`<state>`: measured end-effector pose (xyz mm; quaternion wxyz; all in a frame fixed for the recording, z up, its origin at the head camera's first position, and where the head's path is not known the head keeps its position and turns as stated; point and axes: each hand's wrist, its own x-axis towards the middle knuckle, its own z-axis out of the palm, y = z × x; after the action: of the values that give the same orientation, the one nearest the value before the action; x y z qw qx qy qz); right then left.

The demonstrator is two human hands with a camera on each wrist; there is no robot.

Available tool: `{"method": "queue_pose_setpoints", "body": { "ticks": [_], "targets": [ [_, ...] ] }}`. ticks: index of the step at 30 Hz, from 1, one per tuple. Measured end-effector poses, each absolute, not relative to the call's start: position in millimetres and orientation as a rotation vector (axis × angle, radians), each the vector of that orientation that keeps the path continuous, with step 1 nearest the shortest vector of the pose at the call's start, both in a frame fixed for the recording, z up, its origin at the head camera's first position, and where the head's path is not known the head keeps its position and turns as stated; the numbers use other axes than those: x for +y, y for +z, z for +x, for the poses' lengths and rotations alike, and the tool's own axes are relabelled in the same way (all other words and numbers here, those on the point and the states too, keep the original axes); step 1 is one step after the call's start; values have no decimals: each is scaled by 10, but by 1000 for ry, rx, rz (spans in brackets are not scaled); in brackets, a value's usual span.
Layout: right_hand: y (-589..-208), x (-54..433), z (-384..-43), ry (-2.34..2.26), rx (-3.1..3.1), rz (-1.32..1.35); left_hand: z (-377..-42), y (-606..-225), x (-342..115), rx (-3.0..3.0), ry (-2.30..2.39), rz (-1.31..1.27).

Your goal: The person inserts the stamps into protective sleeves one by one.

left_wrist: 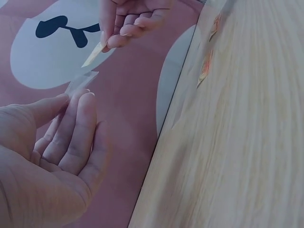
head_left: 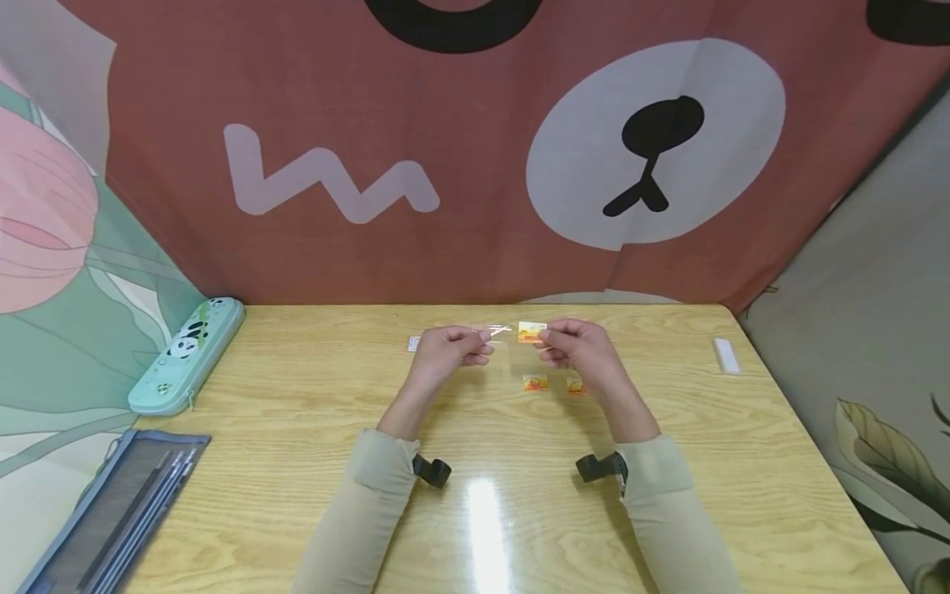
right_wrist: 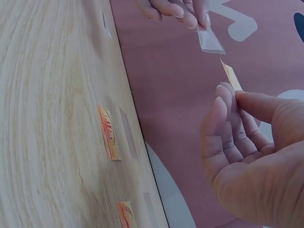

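My left hand (head_left: 445, 353) pinches a small clear plastic sleeve (right_wrist: 210, 42) between thumb and forefinger above the far part of the table. Facing it, my right hand (head_left: 585, 348) holds a small yellow-and-orange card (head_left: 530, 332) by its near edge, thumb against fingers. In the right wrist view a short gap separates the card from the sleeve's end. Below the right hand, two small orange-and-yellow pieces lie on the wood: one in full view (head_left: 535, 382), the other (head_left: 575, 386) partly covered by the hand in the head view.
A small white piece (head_left: 413, 343) lies beside the left hand. At the far right is a white block (head_left: 726, 355). On the left are a mint panda pencil case (head_left: 185, 355) and a mesh pouch (head_left: 122, 511) with pens. A printed cloth hangs behind the table (head_left: 297, 495).
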<state>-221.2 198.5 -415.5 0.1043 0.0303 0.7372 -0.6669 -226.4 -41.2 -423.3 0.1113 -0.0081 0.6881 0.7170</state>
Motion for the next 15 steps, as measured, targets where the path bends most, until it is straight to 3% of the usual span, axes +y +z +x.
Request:
{"method": "queue_pose_setpoints", "body": {
  "ticks": [15],
  "targets": [
    [-4158,1888,-2203,-1998,2181,49,-2252,-4254,-423,1985,2152,-35]
  ]
}}
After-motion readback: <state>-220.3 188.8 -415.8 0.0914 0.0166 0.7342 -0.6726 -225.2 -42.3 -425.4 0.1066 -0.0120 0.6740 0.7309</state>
